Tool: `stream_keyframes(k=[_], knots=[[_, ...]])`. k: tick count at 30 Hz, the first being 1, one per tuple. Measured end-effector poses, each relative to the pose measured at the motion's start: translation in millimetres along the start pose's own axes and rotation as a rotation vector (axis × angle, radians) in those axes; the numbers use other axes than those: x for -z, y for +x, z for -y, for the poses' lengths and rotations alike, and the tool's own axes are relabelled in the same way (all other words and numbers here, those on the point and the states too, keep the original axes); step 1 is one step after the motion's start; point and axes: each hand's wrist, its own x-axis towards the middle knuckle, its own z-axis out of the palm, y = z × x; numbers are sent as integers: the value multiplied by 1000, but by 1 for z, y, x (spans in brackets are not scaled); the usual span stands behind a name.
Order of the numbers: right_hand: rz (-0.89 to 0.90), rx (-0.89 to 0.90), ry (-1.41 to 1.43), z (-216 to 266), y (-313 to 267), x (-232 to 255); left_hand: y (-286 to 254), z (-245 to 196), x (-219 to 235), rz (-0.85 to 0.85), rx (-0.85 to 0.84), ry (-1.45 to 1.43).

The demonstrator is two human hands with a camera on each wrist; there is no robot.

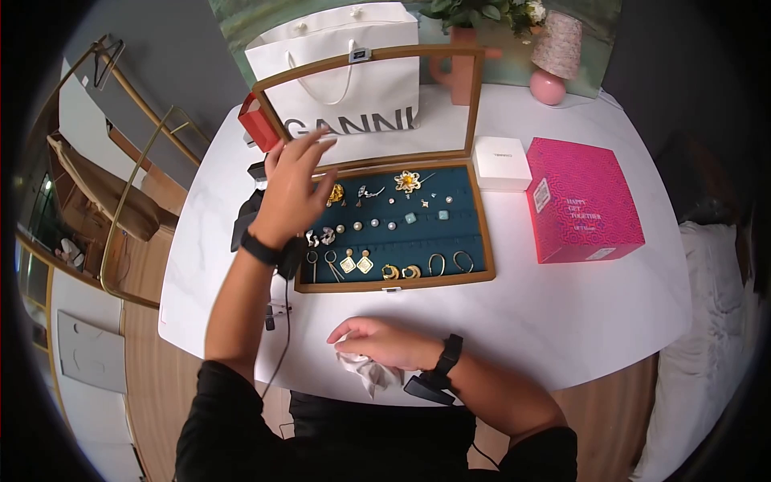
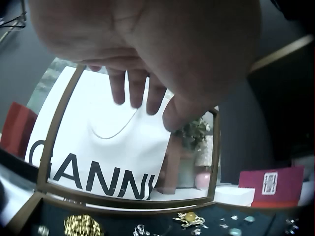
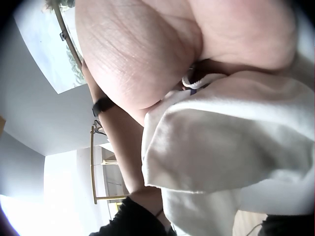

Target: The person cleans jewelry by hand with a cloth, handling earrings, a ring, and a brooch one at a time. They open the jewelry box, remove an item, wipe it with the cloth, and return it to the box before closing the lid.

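Observation:
My left hand (image 1: 293, 193) is raised over the left side of a wooden jewelry box (image 1: 490, 269), its fingers spread and nothing in its grasp. In the left wrist view those fingers (image 2: 135, 88) reach in front of the propped glass lid (image 2: 129, 202). Inside the box, rows of earrings (image 1: 364, 262) and a flower brooch (image 1: 408, 181) lie on dark teal lining (image 1: 438, 237). Near the table's front edge my right hand (image 1: 385, 341) grips a crumpled white cloth (image 1: 371, 374). Close up, the cloth (image 3: 221, 142) hangs in folds below the palm; the fingertips are hidden.
A white GANNI shopping bag (image 1: 345, 88) stands behind the lid, a red box (image 1: 259, 123) to its left. On the right are a small white box (image 1: 502, 165) and a pink box (image 1: 585, 201). A vase (image 1: 462, 68) and pink lamp (image 1: 548, 86) stand at the back.

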Motion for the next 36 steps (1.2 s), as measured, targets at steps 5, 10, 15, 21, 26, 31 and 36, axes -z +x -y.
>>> stream_keyframes(k=[5, 10, 15, 21, 26, 31, 36], knots=[[-18, 7, 68, -1, 2, 1, -70, 4, 7, 50, 214, -66], [-37, -13, 73, 4, 0, -2, -110, 9, 10, 116, 259, -149], [-36, -49, 70, 7, 0, -2, -124, 7, 17, 240, 263, -215], [-66, -80, 15, 16, -4, -5, -130, 15, 14, 254, 264, -199], [-48, -79, 29, 18, -5, -2, -132, 19, 12, 219, 247, -248], [-148, 41, -17, 34, -14, -5, -120, -7, 28, 232, 550, -715], [-295, 440, 359, 30, -23, -2, -133, -38, 9, 222, 481, -1305]])
